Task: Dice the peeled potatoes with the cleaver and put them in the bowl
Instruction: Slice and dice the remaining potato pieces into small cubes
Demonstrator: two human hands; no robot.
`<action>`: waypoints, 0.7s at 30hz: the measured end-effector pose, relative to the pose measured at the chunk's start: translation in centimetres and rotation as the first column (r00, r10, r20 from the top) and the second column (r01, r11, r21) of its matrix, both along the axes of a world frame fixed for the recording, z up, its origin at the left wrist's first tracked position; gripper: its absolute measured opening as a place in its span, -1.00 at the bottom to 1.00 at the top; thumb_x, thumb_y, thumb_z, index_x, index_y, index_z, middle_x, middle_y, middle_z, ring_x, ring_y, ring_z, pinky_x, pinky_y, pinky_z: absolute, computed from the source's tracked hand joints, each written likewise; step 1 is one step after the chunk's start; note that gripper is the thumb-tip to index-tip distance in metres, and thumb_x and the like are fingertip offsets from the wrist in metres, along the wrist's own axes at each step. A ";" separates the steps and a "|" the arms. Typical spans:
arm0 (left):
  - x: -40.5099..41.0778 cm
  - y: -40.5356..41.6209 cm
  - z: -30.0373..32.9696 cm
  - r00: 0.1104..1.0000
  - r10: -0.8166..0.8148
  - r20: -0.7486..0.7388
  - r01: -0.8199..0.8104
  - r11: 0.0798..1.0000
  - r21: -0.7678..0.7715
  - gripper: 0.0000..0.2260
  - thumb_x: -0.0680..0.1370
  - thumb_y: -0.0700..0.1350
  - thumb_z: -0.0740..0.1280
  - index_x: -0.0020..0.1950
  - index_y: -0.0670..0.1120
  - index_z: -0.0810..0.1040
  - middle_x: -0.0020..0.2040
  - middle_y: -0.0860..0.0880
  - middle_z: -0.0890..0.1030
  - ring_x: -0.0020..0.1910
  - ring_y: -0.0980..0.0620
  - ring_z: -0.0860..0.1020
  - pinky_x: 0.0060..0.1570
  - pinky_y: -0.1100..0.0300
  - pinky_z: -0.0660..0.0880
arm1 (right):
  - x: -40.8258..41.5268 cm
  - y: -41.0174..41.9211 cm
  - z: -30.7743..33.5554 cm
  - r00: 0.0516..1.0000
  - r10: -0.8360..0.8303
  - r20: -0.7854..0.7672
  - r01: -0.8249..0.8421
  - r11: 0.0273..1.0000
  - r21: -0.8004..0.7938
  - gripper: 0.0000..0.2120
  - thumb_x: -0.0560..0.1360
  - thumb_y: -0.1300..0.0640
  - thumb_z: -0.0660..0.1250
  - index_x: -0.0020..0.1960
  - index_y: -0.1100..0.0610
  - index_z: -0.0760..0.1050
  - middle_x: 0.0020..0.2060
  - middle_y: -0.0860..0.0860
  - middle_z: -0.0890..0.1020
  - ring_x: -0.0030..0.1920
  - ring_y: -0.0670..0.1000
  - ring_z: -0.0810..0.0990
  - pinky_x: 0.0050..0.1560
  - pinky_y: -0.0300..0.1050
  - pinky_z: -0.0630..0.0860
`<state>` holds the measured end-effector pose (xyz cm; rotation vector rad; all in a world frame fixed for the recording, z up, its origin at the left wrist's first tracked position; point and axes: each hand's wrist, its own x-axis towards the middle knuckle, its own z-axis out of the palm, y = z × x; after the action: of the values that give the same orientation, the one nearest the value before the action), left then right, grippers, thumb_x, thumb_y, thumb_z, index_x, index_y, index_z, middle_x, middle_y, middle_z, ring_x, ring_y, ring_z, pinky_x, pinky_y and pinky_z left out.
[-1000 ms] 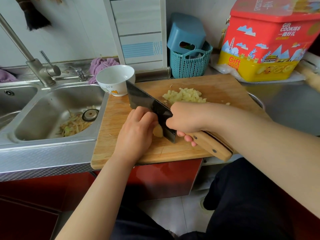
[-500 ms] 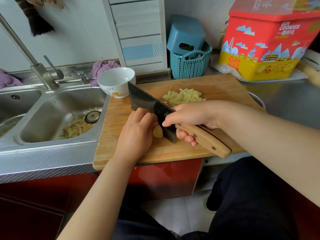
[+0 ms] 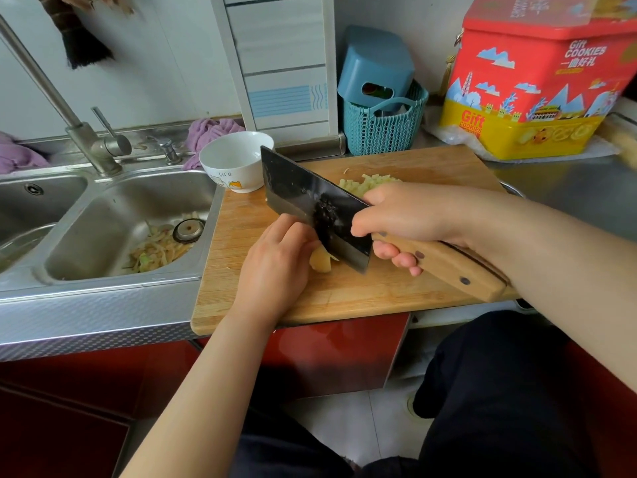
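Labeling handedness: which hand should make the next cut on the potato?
Right. The right hand already grips the cleaver, its blade beside the potato piece; the left hand holds that piece on the cutting board.

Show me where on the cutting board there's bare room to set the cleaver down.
Bare wood lies along the cutting board's near edge, below both hands, and on its left strip between the white bowl and the left hand. The middle is crowded: left hand on the potato piece, right hand gripping the cleaver, diced potato behind.
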<state>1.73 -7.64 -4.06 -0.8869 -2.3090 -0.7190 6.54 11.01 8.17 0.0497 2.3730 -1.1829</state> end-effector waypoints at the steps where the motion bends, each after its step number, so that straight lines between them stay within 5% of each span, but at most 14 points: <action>1: 0.0 0.0 -0.1 1.000 0.000 -0.002 0.000 1.000 -0.001 -0.98 0.54 -0.23 0.32 -0.06 -0.16 0.52 -0.02 -0.09 0.54 -0.13 -0.12 0.53 -0.31 0.06 0.47 | 0.2 -0.2 0.2 1.000 -0.001 -0.015 0.001 1.000 0.009 -0.90 0.59 0.18 0.18 0.02 0.22 0.35 -0.46 0.08 0.44 -0.58 -0.02 0.38 -0.53 -0.18 0.42; 21: 0.0 0.1 -0.2 0.999 0.048 0.024 -0.048 0.998 -0.027 -0.93 0.51 -0.30 0.36 -0.05 -0.20 0.51 0.00 -0.11 0.51 -0.11 -0.14 0.51 -0.30 0.07 0.44 | 0.2 -1.5 1.5 0.998 -0.040 -0.058 0.044 0.997 0.070 -0.87 0.58 0.16 0.17 -0.04 0.24 0.39 -0.47 0.09 0.47 -0.58 -0.01 0.41 -0.51 -0.16 0.45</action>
<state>1.69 -7.51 -4.25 -0.8359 -2.3582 -0.6832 6.74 9.46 9.66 0.0916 2.4743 -1.1325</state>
